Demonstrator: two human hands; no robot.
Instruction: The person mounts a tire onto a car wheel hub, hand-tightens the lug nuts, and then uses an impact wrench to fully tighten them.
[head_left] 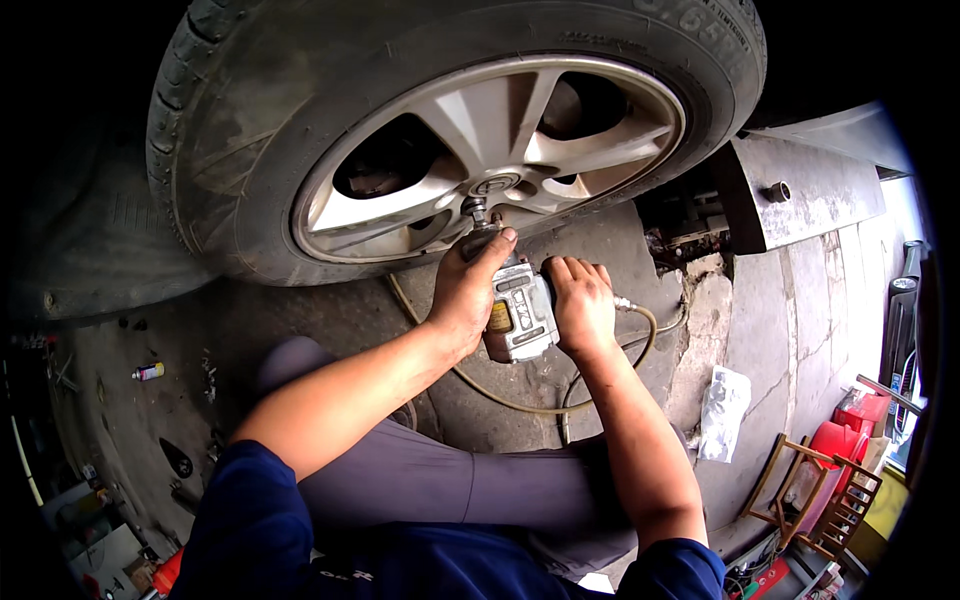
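Both my hands hold an air impact wrench (524, 318) with a worn grey metal body, pointed away from me at a car wheel. My left hand (466, 290) wraps round its front end near the socket (474, 207). The handle is in my right hand (582, 303), its fingers curled round it; the trigger is hidden. The socket reaches the hub area of the silver alloy rim (480, 120), beside the centre cap (495, 185). Whether it sits on a lug nut cannot be made out. A dark tyre (240, 160) surrounds the rim. From the handle runs a yellowish air hose (530, 408).
A metal block-like structure (800, 190) stands right of the wheel beside a dark floor opening. On the concrete floor lie a white plastic sheet (724, 412) at right and a small spray can (148, 371) at left. A wooden chair (790, 480) and red containers (845, 435) stand lower right.
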